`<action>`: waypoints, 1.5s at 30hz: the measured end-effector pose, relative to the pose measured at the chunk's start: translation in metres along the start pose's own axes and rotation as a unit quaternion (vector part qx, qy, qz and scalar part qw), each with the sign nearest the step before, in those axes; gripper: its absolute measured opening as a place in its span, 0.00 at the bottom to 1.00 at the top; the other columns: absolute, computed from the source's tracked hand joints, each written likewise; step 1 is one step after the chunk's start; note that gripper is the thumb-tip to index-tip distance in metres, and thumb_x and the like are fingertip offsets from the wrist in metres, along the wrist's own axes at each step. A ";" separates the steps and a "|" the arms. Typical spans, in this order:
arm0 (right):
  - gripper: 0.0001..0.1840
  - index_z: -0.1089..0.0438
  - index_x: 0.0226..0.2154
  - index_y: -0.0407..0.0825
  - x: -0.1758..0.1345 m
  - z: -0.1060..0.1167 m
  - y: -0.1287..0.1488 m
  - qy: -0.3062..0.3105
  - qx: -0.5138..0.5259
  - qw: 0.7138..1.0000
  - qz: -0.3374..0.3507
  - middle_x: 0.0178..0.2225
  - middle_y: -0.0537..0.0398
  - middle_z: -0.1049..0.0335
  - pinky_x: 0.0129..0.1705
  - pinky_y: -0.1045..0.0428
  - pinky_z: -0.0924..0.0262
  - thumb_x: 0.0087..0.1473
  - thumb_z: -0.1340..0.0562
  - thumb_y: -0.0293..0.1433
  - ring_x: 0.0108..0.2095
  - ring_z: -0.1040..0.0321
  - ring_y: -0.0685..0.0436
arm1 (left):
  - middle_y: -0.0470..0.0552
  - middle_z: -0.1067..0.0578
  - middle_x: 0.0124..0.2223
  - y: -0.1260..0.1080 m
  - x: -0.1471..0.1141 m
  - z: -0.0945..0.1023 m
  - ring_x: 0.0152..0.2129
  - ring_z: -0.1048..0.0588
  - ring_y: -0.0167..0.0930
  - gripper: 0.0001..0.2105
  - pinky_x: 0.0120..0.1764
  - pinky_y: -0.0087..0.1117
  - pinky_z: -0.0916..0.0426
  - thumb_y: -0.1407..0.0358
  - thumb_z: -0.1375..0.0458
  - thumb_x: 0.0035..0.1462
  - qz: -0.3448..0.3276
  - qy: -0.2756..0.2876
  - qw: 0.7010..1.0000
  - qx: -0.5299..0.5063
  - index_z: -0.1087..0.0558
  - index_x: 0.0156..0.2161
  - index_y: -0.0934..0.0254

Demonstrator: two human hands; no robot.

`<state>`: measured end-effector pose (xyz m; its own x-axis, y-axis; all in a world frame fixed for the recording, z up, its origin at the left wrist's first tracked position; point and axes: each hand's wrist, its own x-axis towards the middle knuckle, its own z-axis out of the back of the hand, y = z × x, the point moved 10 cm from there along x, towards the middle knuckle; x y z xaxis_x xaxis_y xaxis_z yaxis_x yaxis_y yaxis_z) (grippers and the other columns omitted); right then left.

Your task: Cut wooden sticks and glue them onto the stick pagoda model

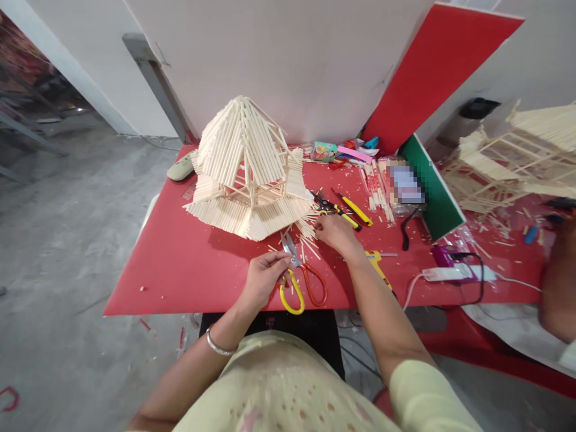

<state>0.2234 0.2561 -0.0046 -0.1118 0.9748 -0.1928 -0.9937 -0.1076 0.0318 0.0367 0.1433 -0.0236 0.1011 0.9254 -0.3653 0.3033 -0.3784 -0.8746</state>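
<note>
A pavilion model of pale wooden sticks [243, 144] with a pointed roof stands on the red table. My left hand [265, 273] is closed in a pinch beside the scissors [294, 252], which lie spread with one yellow and one red handle. What is between its fingertips is too small to name. My right hand [335, 234] reaches to a pile of loose wooden sticks [306, 228] at the model's right front corner. Its fingers are curled together at the pile, and what they grip is hidden. Black-and-yellow pliers [330, 207] lie just beyond it.
On the red table [153, 270] lie a yellow cutter knife [357, 210], a yellow glue gun [378, 267], packs of sticks [375, 189] and a power strip [450, 274]. A green board [432, 186] stands before another stick model [508, 162]. Another person's arm [558, 282] is at right.
</note>
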 end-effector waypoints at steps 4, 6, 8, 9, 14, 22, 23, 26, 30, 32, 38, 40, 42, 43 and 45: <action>0.17 0.26 0.44 0.52 -0.015 0.009 -0.002 -0.013 0.011 1.000 0.005 0.42 0.49 0.24 0.41 0.53 0.45 0.60 0.48 0.37 0.44 0.31 0.44 | 0.53 0.22 0.29 0.002 0.003 0.004 0.17 0.26 0.26 0.13 0.20 0.25 0.34 0.61 0.34 0.48 -0.002 -0.003 1.000 0.004 0.23 0.36 0.70; 0.16 0.26 0.43 0.54 -0.024 0.007 0.000 -0.007 0.016 1.000 0.014 0.41 0.52 0.24 0.40 0.53 0.45 0.59 0.47 0.38 0.43 0.31 0.44 | 0.54 0.21 0.29 0.003 0.005 0.006 0.17 0.27 0.25 0.13 0.20 0.25 0.34 0.61 0.34 0.47 0.000 -0.007 1.000 0.005 0.22 0.36 0.70; 0.14 0.26 0.41 0.56 -0.031 0.000 0.005 0.003 0.018 1.000 0.022 0.40 0.54 0.24 0.40 0.53 0.45 0.57 0.45 0.38 0.42 0.31 0.45 | 0.54 0.21 0.29 0.003 0.006 0.006 0.17 0.27 0.25 0.13 0.20 0.24 0.35 0.61 0.34 0.47 0.002 -0.009 1.000 0.002 0.22 0.35 0.70; 0.13 0.26 0.40 0.56 -0.033 -0.004 0.007 0.008 0.018 1.000 0.023 0.39 0.54 0.24 0.39 0.53 0.45 0.56 0.44 0.37 0.41 0.30 0.45 | 0.53 0.21 0.29 0.003 0.006 0.005 0.17 0.27 0.25 0.13 0.20 0.24 0.35 0.61 0.34 0.46 0.004 -0.008 1.000 0.001 0.22 0.35 0.70; 0.13 0.25 0.39 0.52 -0.035 -0.016 0.012 0.018 0.014 1.000 0.012 0.38 0.49 0.24 0.41 0.52 0.45 0.56 0.45 0.32 0.41 0.30 0.44 | 0.53 0.22 0.28 0.007 0.006 0.002 0.17 0.27 0.25 0.13 0.19 0.24 0.35 0.61 0.34 0.47 0.005 -0.001 1.000 -0.001 0.22 0.35 0.70; 0.13 0.26 0.40 0.58 -0.037 -0.002 0.004 0.004 0.023 1.000 0.019 0.38 0.55 0.23 0.38 0.54 0.45 0.57 0.44 0.37 0.40 0.30 0.45 | 0.53 0.22 0.29 0.005 0.005 0.008 0.17 0.27 0.25 0.14 0.20 0.24 0.35 0.61 0.34 0.47 0.005 -0.012 1.000 0.004 0.22 0.36 0.70; 0.14 0.26 0.42 0.58 -0.036 0.002 0.001 -0.006 0.021 1.000 0.010 0.39 0.54 0.24 0.38 0.53 0.45 0.58 0.45 0.38 0.41 0.30 0.44 | 0.53 0.22 0.29 0.005 0.005 0.008 0.17 0.27 0.25 0.14 0.20 0.24 0.35 0.61 0.34 0.47 0.006 -0.014 1.000 0.004 0.22 0.36 0.70; 0.19 0.28 0.46 0.56 -0.029 0.012 -0.010 -0.039 0.010 0.999 -0.023 0.43 0.50 0.25 0.40 0.51 0.44 0.62 0.51 0.39 0.44 0.31 0.42 | 0.54 0.21 0.29 0.005 0.006 0.008 0.18 0.27 0.25 0.14 0.20 0.24 0.35 0.61 0.34 0.46 0.007 -0.015 1.000 0.002 0.22 0.36 0.70; 0.19 0.27 0.45 0.53 -0.012 0.010 -0.012 -0.040 -0.002 0.999 -0.036 0.41 0.46 0.25 0.42 0.50 0.43 0.61 0.49 0.37 0.44 0.31 0.40 | 0.53 0.22 0.28 0.007 0.005 0.005 0.17 0.27 0.25 0.13 0.19 0.25 0.35 0.61 0.33 0.46 0.007 -0.013 1.000 -0.004 0.22 0.35 0.69; 0.17 0.25 0.41 0.50 -0.004 0.004 -0.009 -0.027 -0.006 0.999 -0.033 0.38 0.44 0.24 0.43 0.51 0.43 0.59 0.48 0.34 0.43 0.30 0.40 | 0.53 0.22 0.28 0.008 0.005 0.005 0.17 0.27 0.25 0.13 0.19 0.25 0.35 0.61 0.33 0.46 0.007 -0.013 1.000 -0.006 0.22 0.35 0.69; 0.14 0.24 0.37 0.44 0.007 0.000 -0.003 -0.015 0.008 1.000 -0.025 0.37 0.39 0.24 0.44 0.50 0.42 0.53 0.43 0.29 0.43 0.29 0.39 | 0.53 0.22 0.28 0.005 0.002 0.008 0.17 0.27 0.24 0.12 0.19 0.23 0.35 0.62 0.34 0.47 0.003 -0.016 1.000 0.004 0.22 0.35 0.70; 0.12 0.24 0.34 0.45 0.002 0.008 -0.004 -0.019 0.030 0.999 -0.012 0.35 0.42 0.23 0.42 0.51 0.42 0.51 0.41 0.30 0.41 0.28 0.41 | 0.53 0.22 0.28 0.002 0.001 0.007 0.17 0.27 0.24 0.12 0.19 0.23 0.35 0.62 0.34 0.47 0.001 -0.014 1.000 -0.002 0.22 0.34 0.70; 0.11 0.24 0.34 0.49 -0.011 0.017 -0.004 -0.025 0.055 0.998 0.008 0.34 0.49 0.23 0.40 0.53 0.41 0.52 0.41 0.32 0.39 0.28 0.43 | 0.53 0.22 0.28 0.001 0.002 0.004 0.17 0.27 0.24 0.12 0.19 0.23 0.35 0.62 0.34 0.47 -0.002 -0.012 1.000 -0.011 0.23 0.34 0.70; 0.11 0.24 0.35 0.50 -0.020 0.021 -0.002 -0.030 0.075 0.997 0.019 0.35 0.52 0.23 0.39 0.54 0.41 0.53 0.42 0.34 0.38 0.28 0.45 | 0.52 0.22 0.28 0.000 0.002 0.002 0.17 0.28 0.24 0.13 0.19 0.24 0.34 0.62 0.34 0.47 -0.005 -0.010 1.000 -0.017 0.23 0.35 0.70; 0.13 0.25 0.38 0.52 -0.042 0.026 0.008 -0.039 0.140 0.988 0.046 0.36 0.56 0.22 0.38 0.56 0.40 0.55 0.43 0.36 0.36 0.28 0.48 | 0.51 0.23 0.26 0.001 0.005 -0.004 0.16 0.29 0.24 0.15 0.19 0.25 0.34 0.60 0.33 0.47 -0.008 -0.003 1.000 -0.026 0.23 0.38 0.69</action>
<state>0.2208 0.2191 0.0298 -0.1903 0.9766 -0.1003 -0.9361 -0.1497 0.3183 0.0413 0.1482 -0.0247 0.0893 0.9312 -0.3534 0.3545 -0.3613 -0.8624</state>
